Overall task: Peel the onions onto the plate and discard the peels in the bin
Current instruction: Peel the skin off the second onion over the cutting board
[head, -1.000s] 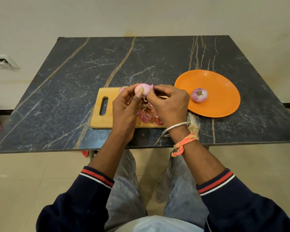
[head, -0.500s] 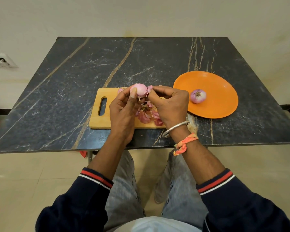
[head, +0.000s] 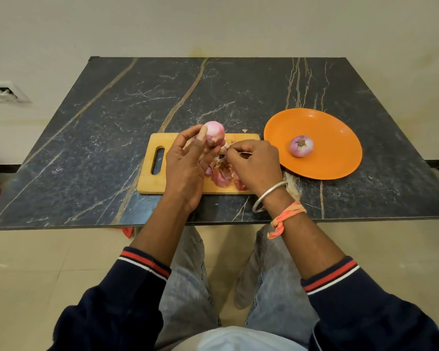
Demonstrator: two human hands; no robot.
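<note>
My left hand (head: 188, 160) grips a pale pink onion (head: 214, 134) between thumb and fingertips, above the wooden cutting board (head: 152, 184). Just to its right, my right hand (head: 256, 163) has its fingers curled and pinches a thin strip of peel (head: 226, 148) hanging from the onion's lower side. A pile of pink onion peels (head: 222, 174) lies on the board under both hands. A peeled onion (head: 301, 146) sits on the orange plate (head: 340, 143) to the right of the board. No bin is in view.
The dark marble table (head: 112, 122) stands against a cream wall, with its near edge above my knees. A small peel scrap (head: 244, 130) lies behind the board. A wall socket (head: 0, 92) is at the far left.
My right hand has dropped down and to the right from the onion's top, pulling peel away. My left hand has lifted the onion a little, showing more bare pink surface.
</note>
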